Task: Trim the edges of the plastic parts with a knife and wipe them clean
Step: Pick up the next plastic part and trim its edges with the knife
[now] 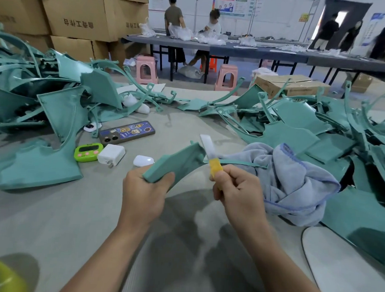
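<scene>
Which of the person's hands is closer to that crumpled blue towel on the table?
Right. The right hand, gripping the yellow knife, is just left of the towel; the left hand, holding the teal part, lies farther left.
</scene>
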A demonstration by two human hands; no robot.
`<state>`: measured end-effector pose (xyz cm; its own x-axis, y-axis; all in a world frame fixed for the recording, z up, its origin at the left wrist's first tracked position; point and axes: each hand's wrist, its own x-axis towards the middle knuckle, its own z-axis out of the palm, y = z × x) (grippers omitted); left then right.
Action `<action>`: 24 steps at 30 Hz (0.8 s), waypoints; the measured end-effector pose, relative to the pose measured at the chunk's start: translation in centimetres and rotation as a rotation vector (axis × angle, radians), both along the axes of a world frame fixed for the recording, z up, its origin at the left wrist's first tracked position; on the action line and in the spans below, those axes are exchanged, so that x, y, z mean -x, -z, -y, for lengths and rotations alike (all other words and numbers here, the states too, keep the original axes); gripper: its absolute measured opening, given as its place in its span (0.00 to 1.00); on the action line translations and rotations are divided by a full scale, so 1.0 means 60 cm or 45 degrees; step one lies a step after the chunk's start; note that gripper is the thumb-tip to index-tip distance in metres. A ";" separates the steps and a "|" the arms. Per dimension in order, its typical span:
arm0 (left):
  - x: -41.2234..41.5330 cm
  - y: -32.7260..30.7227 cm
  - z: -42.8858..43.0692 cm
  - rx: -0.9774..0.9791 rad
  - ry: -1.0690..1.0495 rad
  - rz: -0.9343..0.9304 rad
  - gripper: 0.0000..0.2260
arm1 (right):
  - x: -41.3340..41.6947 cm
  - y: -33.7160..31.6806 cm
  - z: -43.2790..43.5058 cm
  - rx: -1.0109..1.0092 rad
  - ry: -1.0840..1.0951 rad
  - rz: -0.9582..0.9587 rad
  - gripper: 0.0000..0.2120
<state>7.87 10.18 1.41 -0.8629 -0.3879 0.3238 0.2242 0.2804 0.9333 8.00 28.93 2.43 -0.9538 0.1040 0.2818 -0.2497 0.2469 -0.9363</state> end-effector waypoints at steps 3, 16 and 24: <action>0.001 0.003 0.002 -0.007 0.001 0.030 0.14 | 0.010 0.005 -0.004 -0.119 0.136 0.129 0.11; -0.014 -0.006 -0.006 0.111 0.044 -0.131 0.12 | -0.029 -0.040 0.002 -0.457 0.202 -0.307 0.15; -0.015 -0.010 -0.005 0.193 0.063 -0.138 0.22 | -0.036 -0.045 0.006 -0.579 0.233 -0.367 0.12</action>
